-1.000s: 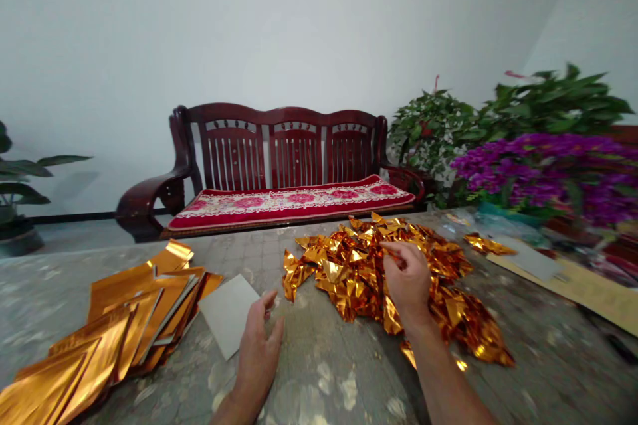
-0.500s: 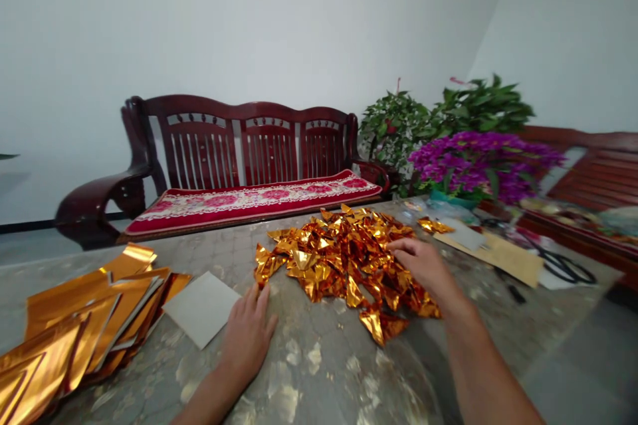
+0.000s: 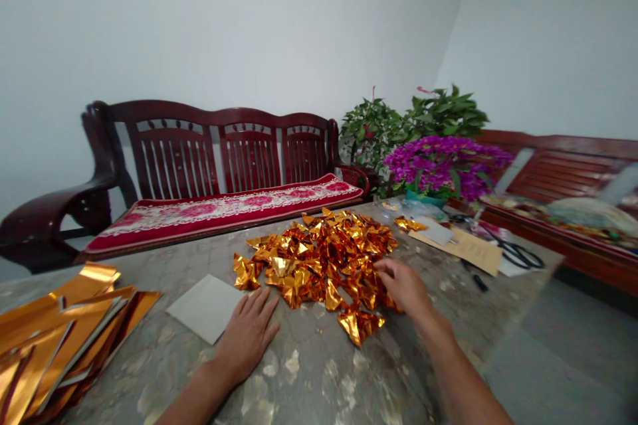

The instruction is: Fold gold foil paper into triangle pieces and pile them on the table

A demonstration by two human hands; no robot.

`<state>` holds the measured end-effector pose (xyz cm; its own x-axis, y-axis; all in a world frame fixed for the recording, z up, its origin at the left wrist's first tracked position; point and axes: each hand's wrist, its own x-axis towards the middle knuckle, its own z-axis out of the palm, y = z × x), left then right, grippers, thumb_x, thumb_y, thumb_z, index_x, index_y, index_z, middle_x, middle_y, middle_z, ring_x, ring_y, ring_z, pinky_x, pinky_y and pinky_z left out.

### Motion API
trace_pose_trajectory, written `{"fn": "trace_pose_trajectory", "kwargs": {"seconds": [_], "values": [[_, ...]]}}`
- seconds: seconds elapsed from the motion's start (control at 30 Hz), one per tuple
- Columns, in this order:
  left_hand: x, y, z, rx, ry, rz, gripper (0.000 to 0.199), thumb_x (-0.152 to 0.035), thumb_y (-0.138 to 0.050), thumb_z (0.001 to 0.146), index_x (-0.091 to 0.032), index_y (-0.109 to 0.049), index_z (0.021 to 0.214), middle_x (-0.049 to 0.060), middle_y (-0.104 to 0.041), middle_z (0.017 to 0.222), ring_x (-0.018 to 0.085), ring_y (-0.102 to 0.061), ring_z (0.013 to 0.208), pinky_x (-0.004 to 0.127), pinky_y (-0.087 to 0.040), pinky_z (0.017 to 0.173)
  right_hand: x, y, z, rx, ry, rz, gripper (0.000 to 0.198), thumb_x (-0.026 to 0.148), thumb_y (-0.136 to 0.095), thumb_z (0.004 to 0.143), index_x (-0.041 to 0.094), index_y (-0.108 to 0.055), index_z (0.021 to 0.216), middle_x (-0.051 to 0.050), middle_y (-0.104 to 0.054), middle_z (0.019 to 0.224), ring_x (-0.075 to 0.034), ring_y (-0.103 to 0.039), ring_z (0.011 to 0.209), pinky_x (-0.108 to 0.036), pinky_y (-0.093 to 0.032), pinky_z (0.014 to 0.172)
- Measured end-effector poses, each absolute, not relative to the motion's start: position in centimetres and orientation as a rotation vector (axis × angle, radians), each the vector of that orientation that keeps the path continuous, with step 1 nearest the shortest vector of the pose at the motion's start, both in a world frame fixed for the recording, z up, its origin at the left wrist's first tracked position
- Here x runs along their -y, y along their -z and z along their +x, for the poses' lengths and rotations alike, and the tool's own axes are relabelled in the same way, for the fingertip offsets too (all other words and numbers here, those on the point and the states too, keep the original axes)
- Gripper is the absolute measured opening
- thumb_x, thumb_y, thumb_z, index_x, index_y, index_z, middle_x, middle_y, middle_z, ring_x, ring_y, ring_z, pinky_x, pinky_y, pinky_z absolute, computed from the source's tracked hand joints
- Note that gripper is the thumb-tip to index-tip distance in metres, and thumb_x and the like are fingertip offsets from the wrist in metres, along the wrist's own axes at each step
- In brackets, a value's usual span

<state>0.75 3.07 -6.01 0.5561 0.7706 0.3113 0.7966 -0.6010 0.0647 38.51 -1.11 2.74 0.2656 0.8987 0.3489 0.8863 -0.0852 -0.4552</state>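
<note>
My left hand (image 3: pixel 249 332) lies palm down on the patterned table (image 3: pixel 299 372), its fingers stretched out and slightly apart. It covers the right corner of a pale square sheet (image 3: pixel 207 309). Just beyond its fingertips a heap of folded gold foil pieces (image 3: pixel 323 252) spreads over the table. At the heap's right side is my right hand (image 3: pixel 403 285), fingers loosely bent and touching the pieces; nothing plainly held shows in it. One folded gold piece (image 3: pixel 361 325) lies at the near edge of the heap, between the hands.
A stack of flat gold sheets (image 3: pixel 74 339) lies at the left. Scissors (image 3: pixel 521 254), a brown paper piece (image 3: pixel 473 251) and a small black object (image 3: pixel 480 283) are at the right. Purple flowers (image 3: pixel 443 163) stand behind. A wooden bench (image 3: pixel 174 159) faces the table.
The view has turned slightly right. My left hand and the pale sheet have shifted right, away from the gold stack. My right hand has stayed by the heap's right side.
</note>
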Motion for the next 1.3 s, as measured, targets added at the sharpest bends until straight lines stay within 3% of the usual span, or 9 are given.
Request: {"fn": "trace_pose_trajectory", "kwargs": {"seconds": [0.13, 0.3, 0.43, 0.57, 0.7, 0.87, 1.03, 1.17, 1.3], "values": [[-2.7, 6.0, 0.5, 1.389, 0.479, -2.696, 0.046, -0.043, -0.046, 0.098, -0.029, -0.052, 0.142, 0.008, -0.051, 0.15, 0.028, -0.043, 0.14, 0.052, -0.032, 0.114, 0.0, -3.2, 37.2, 1.884, 0.182, -1.909, 0.028, 0.01, -0.055, 0.084, 0.026, -0.076, 0.095, -0.004, -0.071, 0.101, -0.021, -0.06, 0.099, -0.03, -0.044, 0.084], [-2.0, 6.5, -0.7, 1.507, 0.474, -2.648, 0.041, -0.034, -0.046, 0.097, -0.028, -0.058, 0.136, 0.009, -0.051, 0.15, 0.028, -0.047, 0.137, 0.055, -0.034, 0.113, -1.3, -3.4, 36.6, 2.173, 0.344, -1.883, 0.029, 0.007, -0.056, 0.084, 0.026, -0.077, 0.089, -0.004, -0.067, 0.092, -0.019, -0.056, 0.094, -0.029, -0.04, 0.079], [-1.7, 6.9, -2.3, 1.481, 0.533, -2.695, 0.04, -0.035, -0.046, 0.097, -0.03, -0.059, 0.135, 0.008, -0.055, 0.146, 0.027, -0.048, 0.136, 0.056, -0.034, 0.114, -1.9, -3.5, 36.5, 2.161, 0.372, -1.907, 0.023, 0.01, -0.058, 0.085, 0.024, -0.076, 0.083, -0.005, -0.066, 0.088, -0.021, -0.055, 0.091, -0.03, -0.04, 0.078], [-0.9, 5.7, -3.9, 1.414, 0.586, -2.865, 0.039, -0.036, -0.047, 0.097, -0.032, -0.058, 0.135, 0.007, -0.056, 0.146, 0.026, -0.05, 0.135, 0.057, -0.032, 0.116, -2.1, -3.9, 34.9, 2.015, 0.428, -1.887, 0.025, 0.013, -0.051, 0.09, 0.02, -0.076, 0.092, -0.009, -0.067, 0.094, -0.025, -0.055, 0.095, -0.035, -0.041, 0.084], [0.9, 3.5, -5.0, 1.28, 0.69, -3.14, 0.034, -0.028, -0.046, 0.098, -0.031, -0.064, 0.127, 0.005, -0.062, 0.138, 0.02, -0.055, 0.13, 0.049, -0.029, 0.12, -1.9, -3.4, 28.8, 1.983, 0.077, -1.572, 0.023, 0.017, -0.052, 0.089, 0.023, -0.074, 0.091, -0.005, -0.069, 0.096, -0.022, -0.061, 0.096, -0.033, -0.046, 0.088], [1.8, 3.0, -6.4, 1.525, 1.16, -3.011, 0.03, -0.025, -0.045, 0.098, -0.026, -0.071, 0.114, 0.004, -0.073, 0.118, 0.016, -0.065, 0.112, 0.032, -0.049, 0.103, -0.6, -1.4, 18.2, 2.268, -0.367, -1.192, 0.032, 0.009, -0.051, 0.086, 0.023, -0.071, 0.107, -0.004, -0.069, 0.106, -0.019, -0.061, 0.104, -0.031, -0.046, 0.094], [1.6, 3.6, -9.9, 1.966, 1.3, -2.492, 0.028, -0.018, -0.048, 0.091, -0.02, -0.072, 0.105, 0.008, -0.074, 0.114, 0.022, -0.066, 0.11, 0.04, -0.05, 0.103, -0.5, 0.2, 12.0, 2.396, -0.231, -1.222, 0.037, 0.016, -0.061, 0.087, 0.02, -0.063, 0.123, -0.008, -0.063, 0.126, -0.025, -0.052, 0.12, -0.038, -0.04, 0.105], [1.9, 3.0, -11.8, 2.033, 1.184, -2.423, 0.026, -0.022, -0.056, 0.087, -0.019, -0.072, 0.108, 0.011, -0.071, 0.119, 0.025, -0.064, 0.114, 0.043, -0.048, 0.104, -0.7, 1.3, 10.3, 2.497, -0.096, -1.323, 0.02, 0.022, -0.066, 0.087, 0.02, -0.068, 0.107, -0.008, -0.065, 0.116, -0.027, -0.055, 0.112, -0.038, -0.045, 0.095], [2.5, 2.3, -11.6, 1.948, 0.921, -2.608, 0.037, -0.025, -0.071, 0.077, -0.023, -0.071, 0.115, 0.01, -0.065, 0.13, 0.028, -0.059, 0.12, 0.043, -0.046, 0.104, -0.9, 2.6, 9.8, 2.585, 0.138, -1.241, 0.01, 0.017, -0.062, 0.091, 0.02, -0.068, 0.098, -0.007, -0.067, 0.103, -0.024, -0.058, 0.102, -0.034, -0.045, 0.085]]}}
